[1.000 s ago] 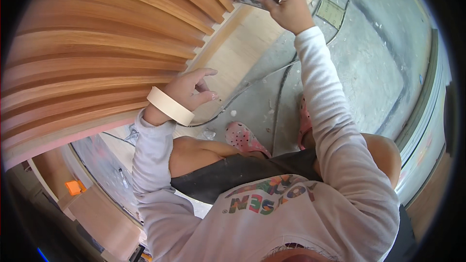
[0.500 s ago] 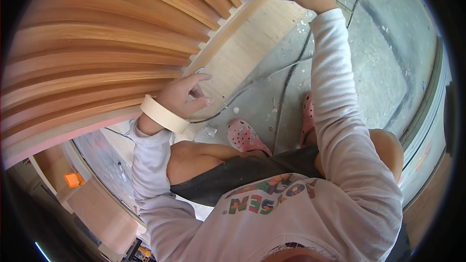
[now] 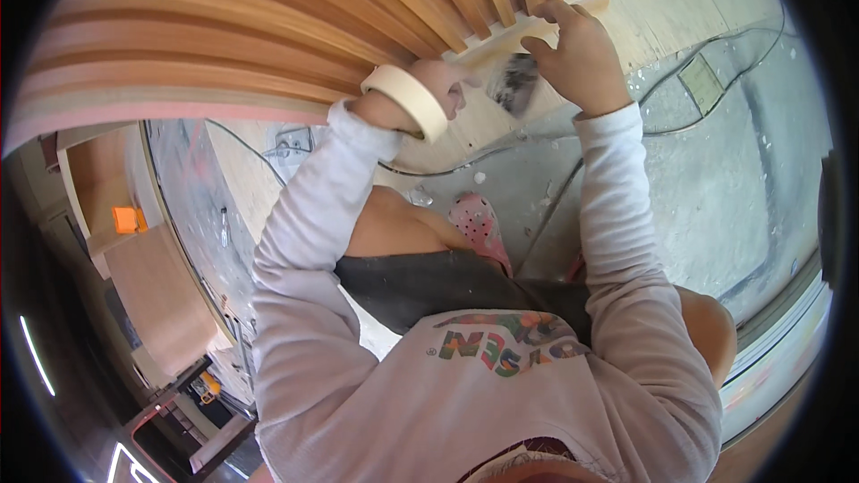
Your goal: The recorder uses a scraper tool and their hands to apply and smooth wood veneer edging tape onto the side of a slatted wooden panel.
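Right grip (image 3: 582, 58): fingers and thumb spread toward the lower edge of the slatted wooden panel (image 3: 358, 0), nothing visible between them; whether the fingertips touch the wood I cannot tell.
Left grip (image 3: 437, 85): fingers partly curled just beside the scraper (image 3: 516, 85); blur hides whether they pinch it.
Scraper position: between both hands, flat, dark and smeared, over the plywood (image 3: 662, 18).
Scraper handling: probably light, thin and stiff, perhaps gritty or slick where smeared; best taken by its back edge, thumb on one face and fingers on the other.
Tape roll (image 3: 410, 98): cream, around the left wrist; likely light and firm, easiest taken by its rim.
Slatted panel: ridged, likely rigid and heavy; the slat ends should offer a hold.
Floor (image 3: 698, 179): pink clog (image 3: 479, 225) upon it.
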### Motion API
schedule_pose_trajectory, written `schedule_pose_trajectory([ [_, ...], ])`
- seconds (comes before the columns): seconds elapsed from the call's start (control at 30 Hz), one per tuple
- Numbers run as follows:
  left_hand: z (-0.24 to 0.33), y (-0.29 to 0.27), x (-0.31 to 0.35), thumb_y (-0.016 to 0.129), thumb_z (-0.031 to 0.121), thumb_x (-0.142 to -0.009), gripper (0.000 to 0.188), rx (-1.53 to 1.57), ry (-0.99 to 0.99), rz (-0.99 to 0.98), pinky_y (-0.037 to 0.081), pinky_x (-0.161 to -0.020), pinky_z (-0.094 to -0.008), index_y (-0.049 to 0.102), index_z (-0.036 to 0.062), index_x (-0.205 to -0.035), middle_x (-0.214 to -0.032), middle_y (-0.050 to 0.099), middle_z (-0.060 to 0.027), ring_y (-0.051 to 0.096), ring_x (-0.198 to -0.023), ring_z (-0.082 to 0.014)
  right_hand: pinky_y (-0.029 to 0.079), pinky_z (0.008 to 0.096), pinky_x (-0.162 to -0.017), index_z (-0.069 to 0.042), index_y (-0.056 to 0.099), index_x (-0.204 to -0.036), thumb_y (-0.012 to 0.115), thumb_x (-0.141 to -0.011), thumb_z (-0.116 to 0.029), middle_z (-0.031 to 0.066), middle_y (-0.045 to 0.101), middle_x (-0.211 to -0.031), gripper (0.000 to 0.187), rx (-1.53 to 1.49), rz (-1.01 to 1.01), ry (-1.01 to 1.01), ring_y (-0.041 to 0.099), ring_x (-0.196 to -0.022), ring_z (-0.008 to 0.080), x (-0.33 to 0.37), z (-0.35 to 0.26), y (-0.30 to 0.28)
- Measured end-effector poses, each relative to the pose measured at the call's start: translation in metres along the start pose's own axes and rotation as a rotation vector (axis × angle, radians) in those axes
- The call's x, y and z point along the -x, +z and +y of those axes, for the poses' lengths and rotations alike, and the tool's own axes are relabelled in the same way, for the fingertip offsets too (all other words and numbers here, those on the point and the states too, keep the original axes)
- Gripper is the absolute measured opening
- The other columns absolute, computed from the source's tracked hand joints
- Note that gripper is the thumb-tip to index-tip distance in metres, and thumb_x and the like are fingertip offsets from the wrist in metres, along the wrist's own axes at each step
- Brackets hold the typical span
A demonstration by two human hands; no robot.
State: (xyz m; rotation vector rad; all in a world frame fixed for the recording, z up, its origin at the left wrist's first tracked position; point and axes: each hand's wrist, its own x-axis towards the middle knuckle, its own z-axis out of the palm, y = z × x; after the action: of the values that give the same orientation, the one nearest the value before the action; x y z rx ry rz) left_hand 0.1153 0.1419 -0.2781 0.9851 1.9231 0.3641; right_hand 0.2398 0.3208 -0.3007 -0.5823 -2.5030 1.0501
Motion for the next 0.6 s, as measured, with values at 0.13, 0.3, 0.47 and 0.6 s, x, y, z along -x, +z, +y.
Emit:
schedule_pose_trajectory([
  [0.13,-0.019,0.007,-0.005,0.057,0.006,-0.076,0.03,-0.612,0.102,0.329,0.05,-0.072,-0.0353,0.06,0.0052,-0.106,-0.084,0.062,-0.0161,0.063,-0.079,-0.0263,0.047,0.0345,-0.068,-0.001,0.061,-0.097,0.07,-0.074,-0.019,0.0133,0.062,-0.083,0.031,-0.291,-0.157,-0.077,0.058,-0.073,0.0266,0.0,-0.026,-0.004],
  [0.3,-0.068,0.032,0.001,0.058,0.016,-0.076,0.036,-0.115,0.102,0.347,0.046,-0.078,-0.0367,0.057,0.0046,-0.11,-0.1,0.062,-0.0163,0.06,-0.091,-0.0287,0.044,0.026,-0.061,-0.001,0.059,-0.103,0.079,-0.066,-0.021,0.0047,0.059,-0.081,0.047,-0.55,-0.401,-0.397,0.053,-0.063,0.0145,0.016,-0.081,0.014],
  [0.47,-0.019,0.0,0.038,0.055,0.012,-0.074,0.038,-0.169,0.553,0.202,0.046,-0.074,-0.0383,0.055,0.0035,-0.111,-0.094,0.061,-0.0136,0.058,-0.087,-0.0287,0.046,0.0292,-0.06,-0.001,0.064,-0.094,0.08,-0.062,-0.022,0.0072,0.062,-0.076,0.042,-0.494,-0.55,-0.298,0.056,-0.063,0.016,-0.003,-0.076,0.012],
  [0.6,0.023,0.012,0.091,0.053,0.001,-0.072,0.024,-0.828,0.328,0.387,0.049,-0.07,-0.0445,0.062,-0.003,-0.093,-0.087,0.06,-0.0231,0.061,-0.078,-0.0361,0.047,0.028,-0.061,-0.001,0.065,-0.092,0.076,-0.068,-0.026,0.0088,0.064,-0.074,0.036,-0.713,-0.681,-0.552,0.059,-0.066,0.0157,-0.023,-0.076,0.017],
])
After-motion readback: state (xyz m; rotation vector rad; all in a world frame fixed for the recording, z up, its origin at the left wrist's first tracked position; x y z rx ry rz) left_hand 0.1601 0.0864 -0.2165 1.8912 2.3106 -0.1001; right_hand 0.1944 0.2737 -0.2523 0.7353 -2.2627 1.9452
